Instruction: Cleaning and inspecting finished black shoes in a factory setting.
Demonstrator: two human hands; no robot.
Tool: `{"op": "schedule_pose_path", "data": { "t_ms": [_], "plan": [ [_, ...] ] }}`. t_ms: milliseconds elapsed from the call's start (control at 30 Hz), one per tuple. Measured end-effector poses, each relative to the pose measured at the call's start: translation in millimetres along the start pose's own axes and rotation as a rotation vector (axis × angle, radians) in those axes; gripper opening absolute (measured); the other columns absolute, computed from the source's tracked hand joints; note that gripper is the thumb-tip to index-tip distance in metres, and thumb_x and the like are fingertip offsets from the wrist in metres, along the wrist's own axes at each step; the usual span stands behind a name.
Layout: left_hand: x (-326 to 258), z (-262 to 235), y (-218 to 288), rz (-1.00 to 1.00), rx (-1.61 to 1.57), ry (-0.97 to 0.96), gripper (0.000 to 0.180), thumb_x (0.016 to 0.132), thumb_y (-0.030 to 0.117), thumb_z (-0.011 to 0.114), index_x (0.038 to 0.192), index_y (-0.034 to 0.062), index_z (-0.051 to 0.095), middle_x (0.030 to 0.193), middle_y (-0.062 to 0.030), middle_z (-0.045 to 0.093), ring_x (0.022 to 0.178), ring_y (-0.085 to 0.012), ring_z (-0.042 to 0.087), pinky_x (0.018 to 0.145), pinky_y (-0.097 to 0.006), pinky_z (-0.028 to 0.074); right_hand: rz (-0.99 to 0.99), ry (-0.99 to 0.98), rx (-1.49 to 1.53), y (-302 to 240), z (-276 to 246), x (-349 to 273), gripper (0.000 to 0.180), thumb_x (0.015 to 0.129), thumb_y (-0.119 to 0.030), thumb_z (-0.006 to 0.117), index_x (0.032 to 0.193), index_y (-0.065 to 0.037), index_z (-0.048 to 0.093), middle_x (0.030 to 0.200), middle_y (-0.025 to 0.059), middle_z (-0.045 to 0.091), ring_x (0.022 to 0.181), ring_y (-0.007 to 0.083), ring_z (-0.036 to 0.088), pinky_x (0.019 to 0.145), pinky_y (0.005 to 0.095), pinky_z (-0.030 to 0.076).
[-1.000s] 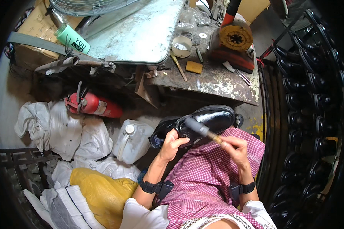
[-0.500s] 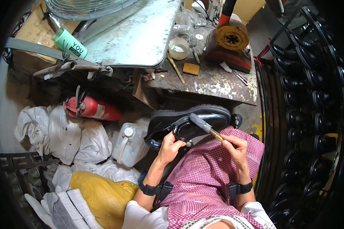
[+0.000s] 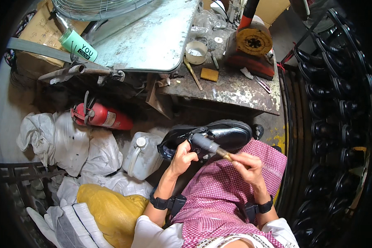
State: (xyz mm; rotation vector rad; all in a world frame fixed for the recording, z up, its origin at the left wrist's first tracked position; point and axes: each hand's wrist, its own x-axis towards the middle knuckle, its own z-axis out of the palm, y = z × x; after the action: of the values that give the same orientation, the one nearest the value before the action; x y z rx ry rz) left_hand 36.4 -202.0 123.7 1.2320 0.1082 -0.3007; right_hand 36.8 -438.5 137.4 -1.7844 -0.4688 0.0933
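Note:
A glossy black shoe [image 3: 228,131] with a thick sole lies sideways above my lap, its toe to the right. My left hand [image 3: 182,159] is closed on the shoe's near edge by the opening, thumb bent over. In my right hand [image 3: 249,167] is a stick tool with a thick grey head [image 3: 206,144] and a yellowish handle, pinched between thumb and fingers. Its grey head overlaps the middle of the shoe near my left fingers. Whether it touches the leather, and whether the head is bristle or cloth, I cannot tell.
Ahead stands a worn workbench [image 3: 235,95] with a white bowl [image 3: 196,53], an ochre block [image 3: 209,74] and a red-black machine [image 3: 252,45]. A jerrycan [image 3: 142,155] and a fire extinguisher [image 3: 103,116] are at left. Racks of black shoes [image 3: 318,109] line the right.
The tool's grey head has moved left and down along the shoe, toward my left hand. My right hand has moved slightly down, and the shoe has tilted to show more of its upper.

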Motion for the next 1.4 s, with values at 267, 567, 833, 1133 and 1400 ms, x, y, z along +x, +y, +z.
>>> {"op": "schedule_pose_path", "data": {
  "t_ms": [267, 567, 833, 1133, 1400],
  "plan": [
    [-2.8, -1.4, 5.6, -0.034, -0.015, -0.016, 0.038, 0.063, 0.0, 0.046, 0.101, -0.0036, 0.053, 0.085, -0.0026, 0.057, 0.072, -0.0078, 0.051, 0.062, -0.02, 0.041, -0.079, -0.042, -0.051, 1.5, -15.9, 4.7, 0.025, 0.071, 0.004, 0.061, 0.096, 0.001, 0.065, 0.074, 0.0108, 0.062, 0.061, 0.0142, 0.059, 0.051, 0.0226, 0.043],
    [-0.9, 5.2, 17.6, -0.026, -0.184, -0.021, 0.055, 0.056, -0.001, 0.04, 0.11, -0.0046, 0.05, 0.095, -0.0041, 0.058, 0.08, -0.0098, 0.052, 0.069, -0.018, 0.04, -0.133, 0.016, -0.148, 6.9, -25.5, 1.3, 0.027, 0.068, 0.006, 0.063, 0.094, 0.0, 0.065, 0.073, 0.0112, 0.061, 0.056, 0.0164, 0.058, 0.049, 0.0241, 0.045],
    [1.9, 7.3, 18.9, -0.042, -0.254, 0.072, 0.046, 0.054, -0.001, 0.042, 0.099, -0.0036, 0.053, 0.089, -0.0041, 0.057, 0.08, -0.0122, 0.052, 0.072, -0.019, 0.039, -0.21, 0.001, -0.216, -2.2, -13.1, 6.0, 0.027, 0.068, 0.004, 0.063, 0.095, -0.001, 0.065, 0.072, 0.0107, 0.061, 0.058, 0.0167, 0.059, 0.047, 0.0237, 0.045],
    [35.2, 0.1, 30.2, -0.027, -0.459, -0.283, 0.059, 0.093, 0.043, 0.022, 0.096, -0.0022, 0.06, 0.083, -0.0065, 0.063, 0.07, -0.0104, 0.056, 0.066, -0.023, 0.044, 0.222, 0.42, 0.069, -56.4, -91.6, 0.6, 0.033, 0.078, 0.0, 0.058, 0.111, 0.002, 0.056, 0.091, 0.0091, 0.063, 0.081, 0.0128, 0.059, 0.074, 0.022, 0.046],
    [60.1, 103.1, 46.4, -0.184, 0.143, -0.517, 0.038, 0.094, 0.033, 0.038, 0.08, 0.0049, 0.061, 0.074, 0.0018, 0.059, 0.061, -0.0062, 0.046, 0.058, -0.023, 0.037, 0.204, 0.472, 0.136, -51.2, -146.2, -92.0, 0.032, 0.071, -0.014, 0.071, 0.097, 0.003, 0.063, 0.079, 0.0069, 0.061, 0.069, 0.0112, 0.056, 0.061, 0.0209, 0.041]
  ]
}}
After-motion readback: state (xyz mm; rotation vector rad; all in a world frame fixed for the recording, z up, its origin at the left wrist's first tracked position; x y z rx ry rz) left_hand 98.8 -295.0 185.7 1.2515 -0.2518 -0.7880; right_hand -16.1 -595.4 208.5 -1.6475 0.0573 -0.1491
